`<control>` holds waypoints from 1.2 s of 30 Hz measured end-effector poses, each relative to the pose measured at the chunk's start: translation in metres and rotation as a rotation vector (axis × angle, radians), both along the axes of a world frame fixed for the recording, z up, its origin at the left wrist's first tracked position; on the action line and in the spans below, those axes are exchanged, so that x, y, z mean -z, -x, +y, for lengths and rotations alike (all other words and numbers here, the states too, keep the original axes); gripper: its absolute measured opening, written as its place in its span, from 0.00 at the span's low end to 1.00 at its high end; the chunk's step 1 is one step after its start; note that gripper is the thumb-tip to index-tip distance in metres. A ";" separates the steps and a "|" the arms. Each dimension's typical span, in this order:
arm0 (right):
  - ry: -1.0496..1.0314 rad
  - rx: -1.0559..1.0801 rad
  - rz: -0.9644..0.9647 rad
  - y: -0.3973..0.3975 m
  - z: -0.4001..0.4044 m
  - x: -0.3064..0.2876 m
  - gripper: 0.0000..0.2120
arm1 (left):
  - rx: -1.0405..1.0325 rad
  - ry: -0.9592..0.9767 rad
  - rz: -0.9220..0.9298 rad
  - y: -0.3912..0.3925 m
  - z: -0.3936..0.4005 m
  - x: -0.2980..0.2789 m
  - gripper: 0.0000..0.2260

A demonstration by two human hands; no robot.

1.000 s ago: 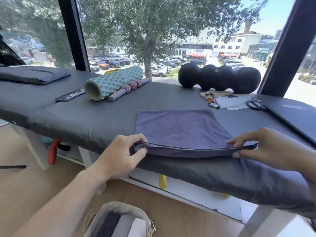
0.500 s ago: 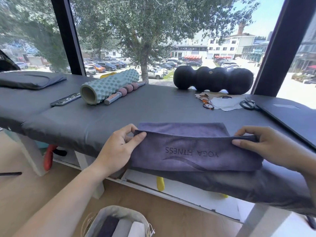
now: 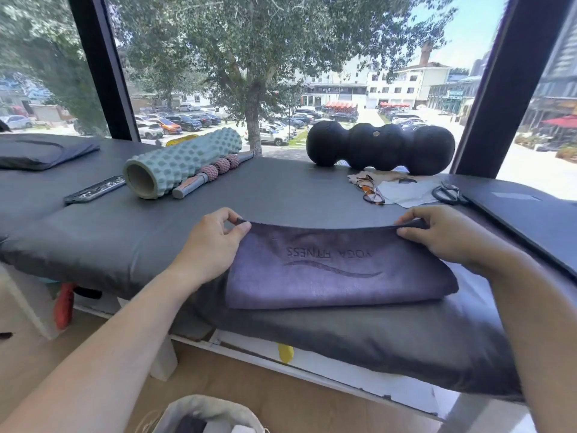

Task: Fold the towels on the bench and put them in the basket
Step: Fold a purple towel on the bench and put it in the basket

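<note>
On bench (image 3: pixel 296 195): purple towel (image 3: pixel 337 276) folded, logo seemingly upside-down; left hand (image 3: pixel 212 245), right hand (image 3: pixel 443 235) fingers pinch far corners.

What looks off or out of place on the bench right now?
Nothing is spilled or damaged. The purple towel lies folded, its print upside down from this side, both far corners pinched by the left hand and right hand. One oddity: scissors and glasses lie loose on the bench near the folding spot.
</note>
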State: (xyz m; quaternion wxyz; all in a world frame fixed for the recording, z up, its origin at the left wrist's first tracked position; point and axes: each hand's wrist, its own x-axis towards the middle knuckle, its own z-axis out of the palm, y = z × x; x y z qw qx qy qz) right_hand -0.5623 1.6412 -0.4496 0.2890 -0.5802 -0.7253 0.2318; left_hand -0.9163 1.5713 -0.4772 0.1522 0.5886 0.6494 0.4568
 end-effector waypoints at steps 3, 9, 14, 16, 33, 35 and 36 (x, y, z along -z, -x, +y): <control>-0.064 0.094 -0.064 0.008 0.014 0.019 0.04 | -0.061 0.013 0.067 0.003 0.018 0.009 0.08; -0.174 0.196 -0.053 0.014 0.018 0.030 0.02 | -0.162 0.092 0.201 0.008 0.034 0.025 0.08; -0.137 0.220 -0.108 0.015 0.026 0.033 0.07 | -0.206 0.131 0.298 0.008 0.035 0.027 0.07; -0.122 0.231 -0.127 0.015 0.029 0.034 0.07 | -0.229 0.153 0.364 0.005 0.035 0.025 0.06; -0.104 0.267 -0.184 0.012 0.043 0.044 0.07 | -0.268 0.153 0.505 -0.003 0.035 0.017 0.09; -0.089 0.279 -0.197 0.014 0.045 0.045 0.07 | -0.274 0.207 0.505 -0.001 0.040 0.019 0.09; -0.082 0.291 -0.195 0.015 0.046 0.046 0.07 | -0.269 0.232 0.493 0.000 0.043 0.021 0.08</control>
